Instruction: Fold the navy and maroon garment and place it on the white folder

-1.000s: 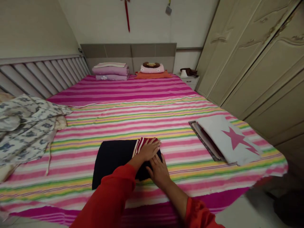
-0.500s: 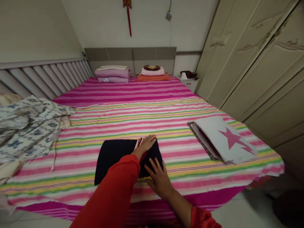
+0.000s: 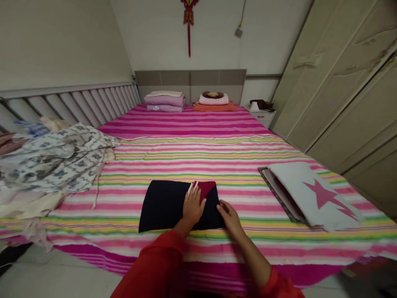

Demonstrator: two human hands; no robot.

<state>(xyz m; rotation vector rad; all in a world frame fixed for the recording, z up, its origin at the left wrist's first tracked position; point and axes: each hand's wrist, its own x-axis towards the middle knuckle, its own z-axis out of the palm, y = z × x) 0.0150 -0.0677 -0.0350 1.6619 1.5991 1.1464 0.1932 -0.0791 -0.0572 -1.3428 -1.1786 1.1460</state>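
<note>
– why's the left hand (image 3: 192,209) spread on that dark cloth (image 3: 164,205) on the bed (image 3: 192,159)?
– probably keeping it flat lol (right hand (image 3: 230,217) is at its right edge, can't tell if pinching)

L hand (image 3: 192,207): was near R end of navy cloth (image 3: 166,205); now pulled back twd bed's near edge + L, palm flat, fingers over white stripes (image 3: 194,186).
R hand (image 3: 230,216): was spread flat on cloth; now fingers bent at its R edge.
Red patch (image 3: 210,188): mostly uncovered.
View: swung L; blue checked cloth (image 3: 39,129) now in, by bed's L edge.
</note>
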